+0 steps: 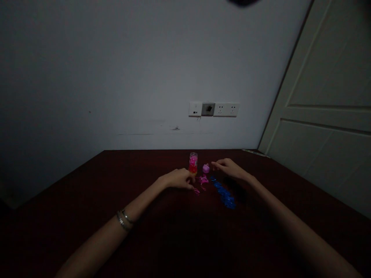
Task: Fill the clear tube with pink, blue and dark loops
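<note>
A small clear jar (193, 162) with pink pieces inside stands on the dark red table (87, 200). Its pink lid (206, 168) lies just to the right. My left hand (179, 179) rests on the table beside the jar, fingers curled, tips close to some loose pink pieces (203, 180). My right hand (228, 168) hovers right of the lid with fingers pinched together; what they hold is too small to make out. A strip of blue pieces (224, 195) lies below my right hand.
The table's far edge meets a pale wall with a row of sockets (213, 109). A white door (327, 116) stands at the right. The room is dim. Two bracelets (124, 221) sit on my left forearm.
</note>
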The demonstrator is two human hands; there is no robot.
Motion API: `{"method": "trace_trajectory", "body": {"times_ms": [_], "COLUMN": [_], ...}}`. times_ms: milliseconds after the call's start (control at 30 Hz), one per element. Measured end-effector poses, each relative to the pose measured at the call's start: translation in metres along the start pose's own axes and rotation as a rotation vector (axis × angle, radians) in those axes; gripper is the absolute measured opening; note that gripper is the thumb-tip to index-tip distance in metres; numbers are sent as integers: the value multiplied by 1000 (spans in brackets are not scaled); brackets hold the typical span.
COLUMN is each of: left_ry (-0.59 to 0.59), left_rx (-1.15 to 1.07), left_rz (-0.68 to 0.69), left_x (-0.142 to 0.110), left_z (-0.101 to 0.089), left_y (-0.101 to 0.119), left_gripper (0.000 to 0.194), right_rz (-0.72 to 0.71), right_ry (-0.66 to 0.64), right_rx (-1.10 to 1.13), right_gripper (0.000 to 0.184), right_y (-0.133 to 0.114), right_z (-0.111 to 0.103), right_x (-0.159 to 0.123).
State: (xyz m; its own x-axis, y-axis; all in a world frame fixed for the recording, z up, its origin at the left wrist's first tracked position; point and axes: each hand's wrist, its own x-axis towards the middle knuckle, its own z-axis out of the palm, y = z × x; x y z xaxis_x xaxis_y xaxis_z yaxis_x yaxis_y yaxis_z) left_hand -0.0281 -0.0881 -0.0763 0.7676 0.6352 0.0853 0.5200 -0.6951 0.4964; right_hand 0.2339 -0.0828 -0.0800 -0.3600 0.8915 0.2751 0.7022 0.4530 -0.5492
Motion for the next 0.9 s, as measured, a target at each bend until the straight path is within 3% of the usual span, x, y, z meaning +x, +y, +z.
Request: {"method": "trace_trajectory", "body": {"times_ms": [200,400,567,700,900], "left_ry": [-1,-48,-25,67,331], "left_rx": [134,259,219,147,148], "left_rz": [59,81,107,193,115], "left_x": [0,3,3,4,19], "left_z": [29,33,32,8,-62], "left_y": [-2,-2,1,17,40], "left_gripper": [19,4,2,5,16], "right_rz": [-10,-55,-72,-78,-63], "right_ry": [-72,-93,-93,-99,-100], "right_rx": [4,21,29,38,59], "right_gripper": [50,48,46,44,44], "right_y": [-2,-6,-8,-10,-13], "right_z": [14,27,29,29,29], "right_x": [-19,-23,-23,-24,-23]}}
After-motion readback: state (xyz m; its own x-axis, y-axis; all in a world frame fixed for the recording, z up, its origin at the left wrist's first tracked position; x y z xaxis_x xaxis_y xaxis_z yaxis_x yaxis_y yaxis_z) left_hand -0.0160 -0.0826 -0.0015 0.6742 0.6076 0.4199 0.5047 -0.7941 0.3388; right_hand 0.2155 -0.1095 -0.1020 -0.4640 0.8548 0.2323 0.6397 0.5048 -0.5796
